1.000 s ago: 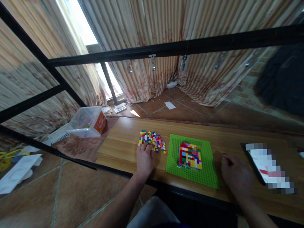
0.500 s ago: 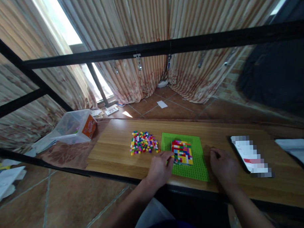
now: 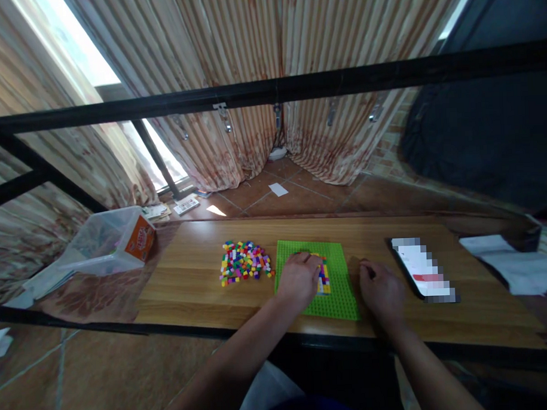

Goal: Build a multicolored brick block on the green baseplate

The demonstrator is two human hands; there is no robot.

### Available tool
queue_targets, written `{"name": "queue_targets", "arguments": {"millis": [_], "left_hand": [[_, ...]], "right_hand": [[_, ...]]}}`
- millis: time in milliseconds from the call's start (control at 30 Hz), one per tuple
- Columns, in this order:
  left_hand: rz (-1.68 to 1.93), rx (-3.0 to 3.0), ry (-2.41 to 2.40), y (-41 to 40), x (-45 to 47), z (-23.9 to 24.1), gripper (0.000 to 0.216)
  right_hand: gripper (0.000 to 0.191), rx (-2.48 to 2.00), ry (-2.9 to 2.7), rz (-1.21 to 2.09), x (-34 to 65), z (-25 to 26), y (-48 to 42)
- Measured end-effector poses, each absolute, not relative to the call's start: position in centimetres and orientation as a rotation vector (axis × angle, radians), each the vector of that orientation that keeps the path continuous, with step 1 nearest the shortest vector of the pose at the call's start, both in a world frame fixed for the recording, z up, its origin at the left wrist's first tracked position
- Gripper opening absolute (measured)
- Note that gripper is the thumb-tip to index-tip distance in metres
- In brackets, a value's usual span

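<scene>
My left hand (image 3: 299, 276) reaches over a patch of small coloured building bricks (image 3: 324, 280) set on a green studded baseplate (image 3: 337, 307). Its fingers are bent down and pinched together, and it covers most of the patch. Whatever lies at the fingertips is hidden. Just right of the baseplate, my right hand (image 3: 382, 291) rests on the table with its fingers curled closed; nothing shows in it. A heap of loose bricks (image 3: 245, 263) in many colours lies left of the baseplate.
On the wooden table (image 3: 187, 292), a phone (image 3: 421, 268) with a blurred screen lies to the right, with white papers (image 3: 504, 260) beyond it. A clear plastic bin (image 3: 106, 241) stands on the floor at left. A black metal bar (image 3: 247, 95) crosses above the table.
My left hand has moved from the patch's left edge to over its bricks, hiding most of them. My right hand stays curled beside the baseplate. The whole view has shifted.
</scene>
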State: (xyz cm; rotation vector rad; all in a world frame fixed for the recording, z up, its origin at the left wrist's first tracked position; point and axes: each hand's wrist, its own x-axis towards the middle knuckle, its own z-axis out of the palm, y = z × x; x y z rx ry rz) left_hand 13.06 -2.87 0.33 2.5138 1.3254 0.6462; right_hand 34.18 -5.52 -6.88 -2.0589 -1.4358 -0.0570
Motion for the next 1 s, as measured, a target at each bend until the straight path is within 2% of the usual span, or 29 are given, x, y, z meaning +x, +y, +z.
{"name": "queue_targets", "arguments": {"millis": [267,500,767,1000], "left_hand": [[0.567,2.67,1.453,-2.5,14.2,0.3,0.019],[0.582,2.739,1.466,-2.8,14.8,0.5,0.011],[0.566,2.612,1.541,-2.9,15.3,0.9,0.011],[0.693,2.483,1.575,-2.7,15.2,0.1,0.009]], "right_hand": [[0.038,-2.063,-1.427,-0.035,34.0,-6.6,-5.5],[0.037,-2.087,-1.425,-0.033,33.9,-6.4,-5.5],[0.037,-2.123,-1.43,-0.028,34.2,-6.9,-5.5],[0.04,-2.079,-1.451,-0.051,34.2,-6.9,-5.5]]}}
